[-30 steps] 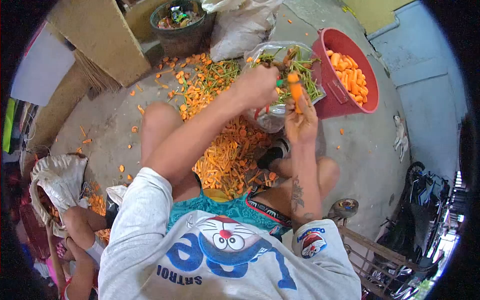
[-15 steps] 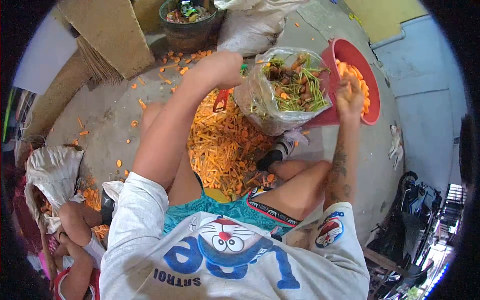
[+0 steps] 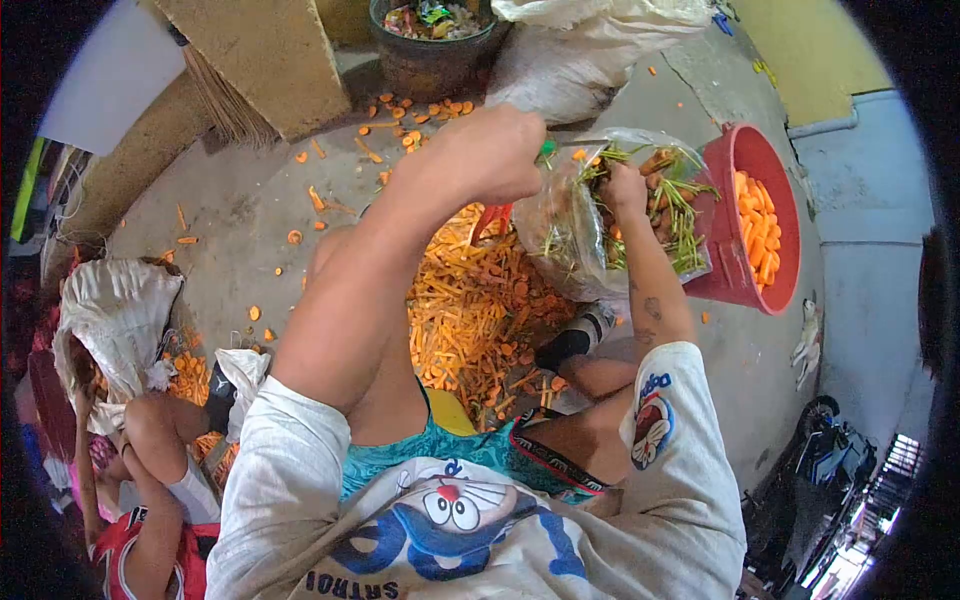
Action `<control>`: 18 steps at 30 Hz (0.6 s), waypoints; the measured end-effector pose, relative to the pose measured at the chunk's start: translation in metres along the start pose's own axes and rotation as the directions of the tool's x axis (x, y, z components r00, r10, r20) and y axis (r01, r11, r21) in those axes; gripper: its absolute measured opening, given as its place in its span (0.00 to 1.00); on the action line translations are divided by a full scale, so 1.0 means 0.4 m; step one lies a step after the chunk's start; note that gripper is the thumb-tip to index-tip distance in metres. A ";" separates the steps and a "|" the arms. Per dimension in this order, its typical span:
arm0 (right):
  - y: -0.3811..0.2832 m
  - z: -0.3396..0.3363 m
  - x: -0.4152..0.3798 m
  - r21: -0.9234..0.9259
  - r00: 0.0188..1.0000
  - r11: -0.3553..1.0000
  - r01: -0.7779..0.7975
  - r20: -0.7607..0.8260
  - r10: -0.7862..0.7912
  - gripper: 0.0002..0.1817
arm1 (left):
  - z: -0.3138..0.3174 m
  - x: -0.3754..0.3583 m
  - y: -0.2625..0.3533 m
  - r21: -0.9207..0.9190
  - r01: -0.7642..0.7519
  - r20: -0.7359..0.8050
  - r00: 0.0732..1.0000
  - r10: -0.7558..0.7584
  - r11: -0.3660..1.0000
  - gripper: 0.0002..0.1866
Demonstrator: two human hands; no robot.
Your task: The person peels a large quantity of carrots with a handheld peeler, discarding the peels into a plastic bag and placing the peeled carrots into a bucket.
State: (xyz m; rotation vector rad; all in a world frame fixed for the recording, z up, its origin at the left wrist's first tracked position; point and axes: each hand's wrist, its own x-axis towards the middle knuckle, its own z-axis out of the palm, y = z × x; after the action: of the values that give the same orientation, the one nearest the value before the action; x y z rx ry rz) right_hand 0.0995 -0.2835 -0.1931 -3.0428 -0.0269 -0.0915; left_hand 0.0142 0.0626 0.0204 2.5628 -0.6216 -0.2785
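Note:
My left hand (image 3: 505, 155) is closed in a fist above a heap of peelings, holding a red peeler (image 3: 490, 222) that hangs below the fingers. A bit of green shows beside the knuckles. Inside the clear plastic bag (image 3: 565, 225) is my right hand (image 3: 627, 192), among unpeeled carrots (image 3: 658, 162) with green stems. Its fingers are down in the carrots and mostly hidden. To the right of the bag stands a red tub (image 3: 722, 200) with peeled orange carrots (image 3: 757, 235). The carrot peelings (image 3: 465, 320) lie between my legs.
A dark bucket of rubbish (image 3: 425, 65) and a white sack (image 3: 590, 60) stand at the back. Carrot slices are scattered over the floor (image 3: 240, 230). Another person (image 3: 160, 500) sits at lower left by a white sack (image 3: 115, 315). A motorcycle (image 3: 835, 430) is at right.
My right hand has moved left from over the red tub into the bag of carrots. My left hand keeps its grip on the peeler. The view has shifted, so things sit further right and lower.

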 end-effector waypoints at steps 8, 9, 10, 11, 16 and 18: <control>0.042 -0.116 -0.099 0.512 0.968 0.849 0.133 -0.249 -0.001 0.11 | 0.026 0.035 -0.015 -0.049 -0.036 -0.055 0.998 0.033 0.998 0.13; 0.056 -0.134 -0.109 0.679 0.972 0.732 0.048 -0.201 0.122 0.09 | 0.033 0.038 -0.020 -0.068 -0.048 -0.116 0.992 0.040 0.997 0.13; 0.035 -0.200 -0.141 0.864 0.978 0.495 0.090 -0.169 0.118 0.10 | 0.038 0.040 -0.022 -0.086 -0.064 -0.177 0.983 0.048 0.994 0.13; 0.022 -0.270 -0.170 0.861 0.976 0.500 0.093 -0.178 0.125 0.10 | 0.041 0.040 -0.021 -0.085 -0.076 -0.179 0.982 0.060 0.993 0.13; 0.039 -0.373 -0.328 0.998 0.967 -0.017 -0.053 0.056 0.247 0.17 | 0.057 0.049 0.027 -0.237 -0.163 -0.321 0.944 0.082 0.958 0.17; -0.073 -0.369 -0.400 1.000 0.952 -0.002 -0.015 0.015 0.304 0.17 | 0.078 0.069 0.040 -0.408 -0.281 -0.378 0.918 0.120 0.869 0.16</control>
State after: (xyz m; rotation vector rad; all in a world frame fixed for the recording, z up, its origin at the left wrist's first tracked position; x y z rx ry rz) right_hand -0.0693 -0.2711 -0.0532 -1.4538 0.2021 -0.2474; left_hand 0.0230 0.0241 -0.0008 2.0043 -0.6033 0.0906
